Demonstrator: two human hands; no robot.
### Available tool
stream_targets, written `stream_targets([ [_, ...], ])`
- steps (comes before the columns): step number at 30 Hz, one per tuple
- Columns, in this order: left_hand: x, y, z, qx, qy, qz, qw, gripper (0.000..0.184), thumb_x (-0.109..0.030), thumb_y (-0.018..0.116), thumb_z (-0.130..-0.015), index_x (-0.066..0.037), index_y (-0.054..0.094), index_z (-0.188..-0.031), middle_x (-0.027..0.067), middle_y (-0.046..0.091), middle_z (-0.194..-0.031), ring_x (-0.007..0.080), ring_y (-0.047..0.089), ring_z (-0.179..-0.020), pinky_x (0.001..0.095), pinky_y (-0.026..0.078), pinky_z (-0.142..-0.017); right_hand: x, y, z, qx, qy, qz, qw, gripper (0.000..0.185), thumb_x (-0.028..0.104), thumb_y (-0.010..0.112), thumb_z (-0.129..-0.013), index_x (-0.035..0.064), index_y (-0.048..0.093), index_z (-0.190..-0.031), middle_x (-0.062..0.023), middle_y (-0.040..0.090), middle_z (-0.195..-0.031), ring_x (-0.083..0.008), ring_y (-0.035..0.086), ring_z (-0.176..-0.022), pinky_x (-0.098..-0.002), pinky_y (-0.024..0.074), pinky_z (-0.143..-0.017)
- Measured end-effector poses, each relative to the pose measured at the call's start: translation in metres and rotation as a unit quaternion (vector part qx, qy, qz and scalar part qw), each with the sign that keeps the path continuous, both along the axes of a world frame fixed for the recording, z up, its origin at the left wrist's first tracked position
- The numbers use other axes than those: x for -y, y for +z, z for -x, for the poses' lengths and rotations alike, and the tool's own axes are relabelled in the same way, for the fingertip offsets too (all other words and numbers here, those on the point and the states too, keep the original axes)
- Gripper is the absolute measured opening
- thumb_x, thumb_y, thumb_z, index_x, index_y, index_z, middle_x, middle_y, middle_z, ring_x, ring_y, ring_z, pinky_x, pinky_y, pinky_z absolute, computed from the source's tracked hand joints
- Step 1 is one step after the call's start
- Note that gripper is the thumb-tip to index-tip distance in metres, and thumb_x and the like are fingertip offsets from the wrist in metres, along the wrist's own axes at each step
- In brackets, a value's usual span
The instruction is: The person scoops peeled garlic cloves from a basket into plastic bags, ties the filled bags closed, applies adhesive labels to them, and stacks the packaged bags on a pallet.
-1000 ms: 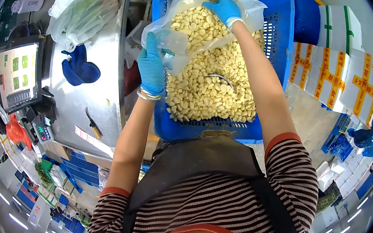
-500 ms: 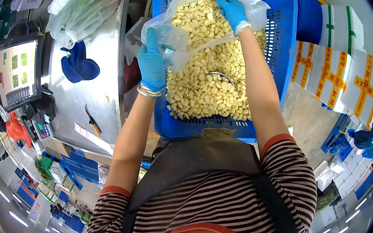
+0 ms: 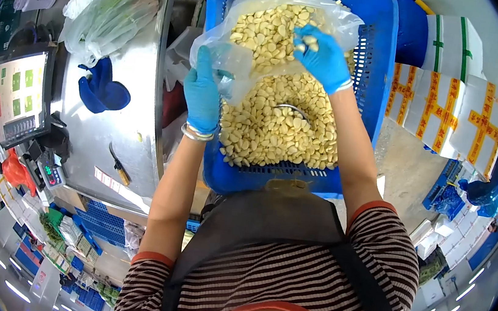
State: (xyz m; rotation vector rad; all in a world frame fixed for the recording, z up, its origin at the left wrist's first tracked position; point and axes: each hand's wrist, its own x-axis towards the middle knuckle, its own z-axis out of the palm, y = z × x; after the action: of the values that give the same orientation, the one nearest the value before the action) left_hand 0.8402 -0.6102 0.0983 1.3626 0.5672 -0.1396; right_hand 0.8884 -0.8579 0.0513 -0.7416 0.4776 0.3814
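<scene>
A blue plastic crate (image 3: 386,42) in front of me holds a heap of pale peeled garlic cloves (image 3: 275,140). A clear plastic bag (image 3: 236,80), with cloves in it, lies open over the far part of the heap. My left hand (image 3: 202,98), in a blue glove, grips the bag's near left edge, thumb up. Over the bag's right side, my gloved right hand (image 3: 327,63) is closed on a few garlic cloves (image 3: 310,41) at its fingertips. A curved metal rim (image 3: 292,107) pokes out of the loose cloves; the rest of it is buried.
On the steel table (image 3: 140,82) at left are a blue cloth-like item (image 3: 104,90), a curved knife (image 3: 118,164), a bag of greens (image 3: 114,20) and a screen (image 3: 19,95). Taped white foam boxes (image 3: 444,110) stand right of the crate.
My right hand has come back from inside the bag's far side toward me, now with garlic cloves showing in its fingers. The left hand keeps its hold on the bag.
</scene>
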Motion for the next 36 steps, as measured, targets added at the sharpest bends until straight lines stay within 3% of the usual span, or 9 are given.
stream_targets([
  [5, -0.001, 0.0, 0.013, 0.006, 0.0, -0.004, 1.0, 0.039, -0.036, 0.054, -0.099, 0.0, 0.067, -0.094, 0.004, 0.065, -0.07, 0.0078, 0.058, -0.058, 0.0227, 0.046, -0.052, -0.006, 0.021, -0.008, 0.115, 0.272, 0.323, 0.899, 0.033, 0.034, 0.064, -0.089, 0.0114, 0.066, -0.114, -0.0016, 0.065, -0.08, -0.0115, 0.056, -0.062, -0.0256, 0.045, -0.056],
  [9, 0.002, 0.007, 0.011, -0.003, 0.002, 0.003, 1.0, 0.037, -0.035, 0.055, -0.099, -0.002, 0.068, -0.087, 0.0045, 0.065, -0.066, 0.0079, 0.059, -0.056, 0.0229, 0.046, -0.052, -0.041, -0.015, -0.026, 0.297, 0.315, 0.642, 0.632, 0.036, 0.037, 0.065, -0.087, 0.021, 0.065, -0.119, -0.0033, 0.071, -0.096, -0.0186, 0.067, -0.083, -0.0319, 0.052, -0.072],
  [12, -0.007, 0.004, 0.009, 0.01, -0.013, 0.025, 1.0, 0.037, -0.035, 0.055, -0.099, -0.002, 0.067, -0.089, 0.0048, 0.065, -0.067, 0.008, 0.059, -0.056, 0.023, 0.046, -0.052, -0.043, -0.055, -0.038, 0.284, 0.332, 0.663, 0.607, 0.037, 0.037, 0.065, -0.086, 0.0242, 0.064, -0.121, -0.0032, 0.07, -0.109, -0.0216, 0.066, -0.099, -0.0355, 0.0516, -0.084],
  [16, -0.007, 0.004, 0.01, -0.001, -0.006, 0.041, 0.999, 0.04, -0.039, 0.053, -0.099, -0.001, 0.067, -0.1, 0.0043, 0.065, -0.072, 0.009, 0.057, -0.059, 0.0222, 0.045, -0.055, -0.024, -0.064, -0.059, 0.192, 0.144, 0.562, 0.791, 0.032, 0.039, 0.062, -0.09, 0.0198, 0.069, -0.115, -0.0059, 0.071, -0.106, -0.0233, 0.067, -0.091, -0.0349, 0.0522, -0.083],
  [23, -0.007, 0.008, 0.008, -0.015, -0.019, 0.028, 0.999, 0.04, -0.038, 0.053, -0.099, -0.001, 0.066, -0.105, 0.0065, 0.067, -0.077, 0.0103, 0.061, -0.063, 0.022, 0.048, -0.056, -0.012, -0.034, -0.031, 0.135, 0.316, 0.539, 0.769, 0.036, 0.046, 0.057, -0.091, 0.018, 0.072, -0.11, -0.0087, 0.071, -0.105, -0.0254, 0.068, -0.09, -0.0332, 0.0524, -0.084],
  [26, -0.008, 0.005, 0.009, -0.012, -0.01, 0.02, 1.0, 0.04, -0.038, 0.054, -0.099, 0.0, 0.066, -0.103, 0.0064, 0.067, -0.075, 0.0099, 0.062, -0.063, 0.0223, 0.048, -0.055, -0.015, -0.015, 0.003, 0.181, 0.384, 0.61, 0.669, 0.036, 0.045, 0.057, -0.091, 0.0167, 0.073, -0.107, -0.01, 0.071, -0.103, -0.0256, 0.068, -0.088, -0.034, 0.0527, -0.082],
  [33, -0.008, 0.01, 0.011, -0.022, -0.023, 0.028, 0.999, 0.038, -0.034, 0.053, -0.1, 0.001, 0.066, -0.098, 0.0041, 0.065, -0.07, 0.0082, 0.059, -0.06, 0.0222, 0.046, -0.054, 0.011, 0.108, -0.02, 0.134, 0.497, 0.31, 0.799, 0.021, 0.02, 0.064, -0.09, 0.0061, 0.072, -0.103, -0.0018, 0.071, -0.09, -0.0044, 0.054, -0.058, -0.0197, 0.0435, -0.049],
  [35, -0.009, 0.01, 0.01, -0.035, -0.03, 0.024, 0.999, 0.036, -0.032, 0.052, -0.101, 0.001, 0.067, -0.1, 0.0042, 0.065, -0.07, 0.0079, 0.058, -0.058, 0.0224, 0.045, -0.053, 0.048, 0.116, -0.064, 0.406, 0.315, 0.321, 0.796, 0.02, 0.023, 0.059, -0.093, 0.0118, 0.07, -0.104, 0.0044, 0.063, -0.075, -0.002, 0.048, -0.051, -0.0157, 0.033, -0.043],
  [36, -0.008, 0.01, 0.011, -0.03, -0.028, 0.021, 0.999, 0.037, -0.033, 0.052, -0.101, 0.001, 0.067, -0.101, 0.004, 0.065, -0.07, 0.0077, 0.057, -0.058, 0.0223, 0.045, -0.053, 0.058, 0.124, -0.099, 0.372, 0.223, 0.331, 0.838, 0.02, 0.024, 0.056, -0.093, 0.0117, 0.069, -0.1, 0.0055, 0.058, -0.07, -0.0025, 0.044, -0.049, -0.0155, 0.0326, -0.045],
])
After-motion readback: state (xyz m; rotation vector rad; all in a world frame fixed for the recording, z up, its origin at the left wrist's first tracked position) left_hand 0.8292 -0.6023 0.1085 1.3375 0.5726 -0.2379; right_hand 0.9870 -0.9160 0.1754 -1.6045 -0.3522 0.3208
